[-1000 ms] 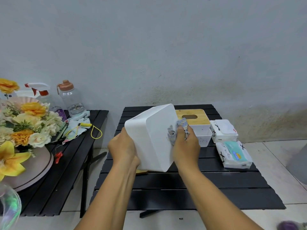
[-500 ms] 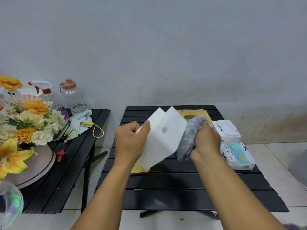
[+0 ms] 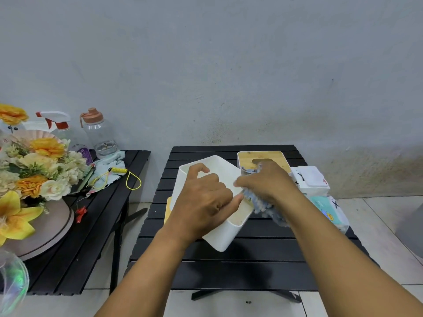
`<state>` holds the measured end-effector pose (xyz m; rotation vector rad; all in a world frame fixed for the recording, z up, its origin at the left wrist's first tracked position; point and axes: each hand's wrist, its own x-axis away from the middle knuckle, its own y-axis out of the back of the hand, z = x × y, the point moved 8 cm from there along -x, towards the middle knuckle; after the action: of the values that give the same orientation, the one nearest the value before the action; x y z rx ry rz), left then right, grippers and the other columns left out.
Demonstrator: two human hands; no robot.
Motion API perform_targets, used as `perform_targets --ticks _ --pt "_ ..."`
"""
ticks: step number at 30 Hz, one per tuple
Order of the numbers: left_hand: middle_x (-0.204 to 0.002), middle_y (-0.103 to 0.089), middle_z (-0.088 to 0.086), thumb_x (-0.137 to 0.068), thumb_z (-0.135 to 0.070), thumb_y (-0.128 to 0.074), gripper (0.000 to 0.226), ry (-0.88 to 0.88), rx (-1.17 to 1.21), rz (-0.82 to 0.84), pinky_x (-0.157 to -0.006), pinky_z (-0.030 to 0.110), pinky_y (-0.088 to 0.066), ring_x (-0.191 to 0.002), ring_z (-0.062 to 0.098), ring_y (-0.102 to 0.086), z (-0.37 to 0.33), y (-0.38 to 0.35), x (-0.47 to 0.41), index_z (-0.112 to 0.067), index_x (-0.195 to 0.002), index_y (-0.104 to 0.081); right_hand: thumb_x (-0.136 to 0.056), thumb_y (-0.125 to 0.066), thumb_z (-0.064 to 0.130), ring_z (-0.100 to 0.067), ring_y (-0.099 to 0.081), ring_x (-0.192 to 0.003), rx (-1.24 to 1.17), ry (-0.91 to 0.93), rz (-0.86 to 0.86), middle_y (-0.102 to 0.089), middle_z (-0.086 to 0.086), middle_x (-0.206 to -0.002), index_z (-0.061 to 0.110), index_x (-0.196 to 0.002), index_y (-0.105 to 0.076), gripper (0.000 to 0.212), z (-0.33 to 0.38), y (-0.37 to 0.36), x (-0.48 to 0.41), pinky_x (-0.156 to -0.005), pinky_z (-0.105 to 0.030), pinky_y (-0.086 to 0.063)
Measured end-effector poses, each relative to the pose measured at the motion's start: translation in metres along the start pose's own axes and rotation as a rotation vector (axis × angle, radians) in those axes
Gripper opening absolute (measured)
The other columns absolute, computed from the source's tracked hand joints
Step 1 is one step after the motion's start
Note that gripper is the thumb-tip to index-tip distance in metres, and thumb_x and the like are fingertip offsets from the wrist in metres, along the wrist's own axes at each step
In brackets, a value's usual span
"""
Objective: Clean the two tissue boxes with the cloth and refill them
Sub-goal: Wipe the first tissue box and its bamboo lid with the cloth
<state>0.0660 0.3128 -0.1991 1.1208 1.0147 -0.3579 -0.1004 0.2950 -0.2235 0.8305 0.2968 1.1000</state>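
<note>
A black slatted side table [image 3: 96,236] stands left of the black work table [image 3: 251,259], close by it. On it sit a bouquet [image 3: 32,175] of yellow, orange and cream flowers on a round board [image 3: 45,234], a spray bottle [image 3: 57,124], a clear water bottle [image 3: 99,133] with an orange cap, a pale rag [image 3: 109,163] and a yellow coiled cord [image 3: 128,177]. Behind rises a grey wall [image 3: 229,65].

White box [image 3: 225,236] tilted — cloth [image 3: 261,203] beside

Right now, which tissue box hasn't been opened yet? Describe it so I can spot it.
On the black slatted table, look at the far edge, behind the right hand. The white tissue box with the bamboo lid stands there, the only box lidded.
</note>
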Motion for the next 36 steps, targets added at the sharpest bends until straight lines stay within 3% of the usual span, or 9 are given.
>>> perform_targets --ticks 4,8,10,13,17,22,26,32,36 --pt "-0.051 -0.050 -0.003 -0.099 -0.036 -0.062 0.051 0.027 -0.004 0.025 -0.096 0.035 -0.034 -0.058 0.020 -0.041 0.007 -0.006 0.006 -0.016 -0.053 -0.052 -0.079 -0.072 0.025 -0.021 -0.054 -0.098 -0.040 0.025 0.078 -0.052 -0.001 -0.108 0.014 -0.132 -0.050 0.059 0.001 -0.005 0.001 -0.089 -0.035 -0.049" --pt "-0.057 -0.050 -0.001 -0.099 -0.042 -0.058 0.053 0.210 0.062 0.048 -0.105 0.029 -0.032 -0.068 0.018 -0.043 0.029 -0.015 0.018 -0.012 -0.056 -0.056 -0.077 -0.070 0.028 -0.021 -0.060 -0.081 -0.096 0.003 -0.013 -0.062 -0.003 -0.087 0.011 -0.098 -0.057 0.029 -0.005 -0.003 -0.005 -0.065 -0.031 -0.046" --pt "-0.058 -0.048 0.003 -0.099 -0.041 -0.057 0.053 0.261 0.095 0.008 -0.091 0.025 -0.035 -0.070 0.020 -0.041 0.033 -0.017 0.023 -0.010 -0.056 -0.053 -0.076 -0.070 0.030 -0.018 -0.054 -0.069 -0.071 0.010 -0.043 -0.056 0.000 -0.073 0.011 -0.086 -0.056 0.025 -0.004 -0.004 -0.007 -0.055 -0.027 -0.036" --pt "-0.058 -0.043 0.001 -0.103 -0.046 -0.052 0.059 0.295 0.138 -0.025 -0.072 0.024 -0.036 -0.069 0.017 -0.037 0.039 -0.011 0.022 -0.012 -0.056 -0.045 -0.081 -0.061 0.030 -0.017 -0.045 -0.059 -0.079 0.113 -0.041 -0.047 0.000 -0.064 0.013 -0.068 -0.044 0.027 0.005 -0.007 -0.003 -0.053 -0.028 -0.030" --pt "-0.058 -0.039 -0.002 -0.097 -0.053 -0.058 0.064 0.452 0.268 0.025 -0.081 0.042 -0.050 -0.066 0.019 -0.042 0.062 -0.011 0.027 -0.006 -0.055 -0.046 -0.082 -0.059 0.032 -0.018 -0.037 -0.058 -0.096 0.302 0.030 -0.040 -0.002 -0.062 0.016 -0.061 -0.041 0.031 0.023 -0.003 0.013 -0.056 -0.033 -0.029" --pt "-0.061 -0.045 -0.011 -0.091 -0.051 -0.066 0.056 0.495 0.390 0.072 -0.081 0.058 -0.054 -0.070 0.021 -0.049 0.070 -0.011 0.030 -0.007 -0.058 -0.055 -0.070 -0.080 0.034 -0.017 -0.051 -0.064 0.119 0.332 0.132 -0.053 -0.003 -0.071 0.010 -0.071 -0.056 0.034 0.019 -0.015 0.017 -0.057 -0.030 -0.039" --pt "-0.061 -0.052 -0.005 -0.090 -0.049 -0.067 0.052 0.507 0.422 0.054 -0.082 0.042 -0.052 -0.072 0.022 -0.050 0.074 -0.009 0.030 -0.009 -0.059 -0.055 -0.069 -0.084 0.040 -0.021 -0.063 -0.080 0.145 0.354 0.063 -0.067 -0.004 -0.086 0.011 -0.089 -0.070 0.038 0.020 -0.014 0.017 -0.068 -0.034 -0.052" --pt "-0.067 -0.057 -0.013 -0.089 -0.055 -0.065 0.048 0.551 0.412 0.051 -0.067 0.023 -0.041 -0.076 0.014 -0.053 0.085 -0.010 0.036 -0.017 -0.062 -0.055 -0.072 -0.084 0.046 -0.017 -0.056 -0.091 0.121 0.396 -0.013 -0.056 0.004 -0.106 0.021 -0.104 -0.072 0.043 0.023 -0.015 0.018 -0.071 -0.030 -0.044" --pt "-0.074 -0.063 -0.012 -0.090 -0.055 -0.066 0.045 0.550 0.409 0.051 -0.071 0.027 -0.047 -0.085 0.014 -0.059 0.086 -0.011 0.038 -0.019 -0.064 -0.058 -0.076 -0.080 0.051 -0.015 -0.051 -0.084 0.143 0.410 -0.001 -0.052 0.013 -0.084 0.031 -0.088 -0.068 0.026 0.021 -0.018 0.017 -0.063 -0.024 -0.035"
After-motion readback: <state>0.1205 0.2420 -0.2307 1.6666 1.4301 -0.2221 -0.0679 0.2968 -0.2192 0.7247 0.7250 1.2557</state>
